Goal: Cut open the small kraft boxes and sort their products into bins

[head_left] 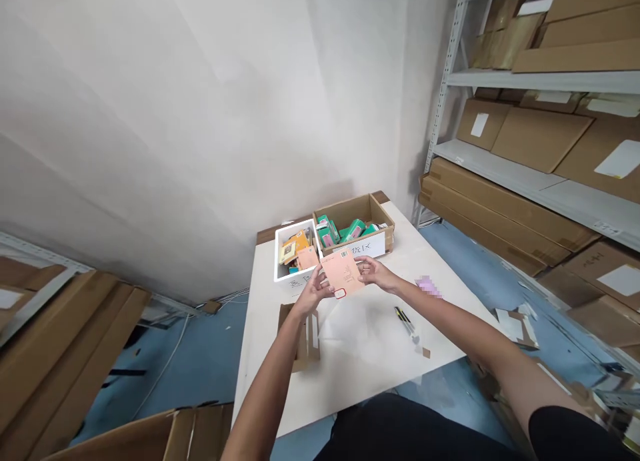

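- Head view: I hold a pink card [342,274] above the white table [370,354], between both my hands.
- My left hand [316,289] pinches the card's left edge, fingers closed on it.
- My right hand [376,273] grips the card's right edge, thumb on top.
- Just behind the card sits a white bin [280,261] of orange and pink packets.
- Right of that bin, behind the card, a cardboard box [373,211] holds green packs.
- Below the card and to its left, a flat brown carton [305,337] lies on the table.
- Right of the card and nearer me lies a pen [404,318]; near the pen, a small brown scrap [426,353].
- Far right of the card, shelves [540,181] carry flat cartons.
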The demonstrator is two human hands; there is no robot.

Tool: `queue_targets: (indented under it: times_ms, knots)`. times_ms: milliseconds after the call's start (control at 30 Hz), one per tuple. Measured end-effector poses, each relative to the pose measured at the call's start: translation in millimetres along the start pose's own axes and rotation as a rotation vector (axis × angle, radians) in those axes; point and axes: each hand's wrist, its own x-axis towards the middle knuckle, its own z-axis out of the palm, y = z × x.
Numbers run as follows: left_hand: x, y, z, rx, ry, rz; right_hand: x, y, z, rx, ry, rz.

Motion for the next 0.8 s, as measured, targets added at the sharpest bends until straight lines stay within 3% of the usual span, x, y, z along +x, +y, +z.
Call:
queue_targets:
  times_ms: [167,333,500,667,800]
  knots:
    - [-8,32,-0.1,0.041,0.098,0.04,2,-28,18,0.0,-0.07,-0.023]
    - [-7,42,1.4,0.138,0.154,0.095,-2,-43,17,-0.018,-0.116,-0.018]
    - [1,41,32.5,0.401,0.445,0.32,-2,-50,27,-0.103,0.014,-0.198]
    - [15,41,76.1,0.319,0.355,0.382,-1,-48,58,-0.374,-0.033,-0.415]
    - [14,46,66.6,0.173,0.416,0.32,2,-50,57,-0.533,0.071,-0.414]
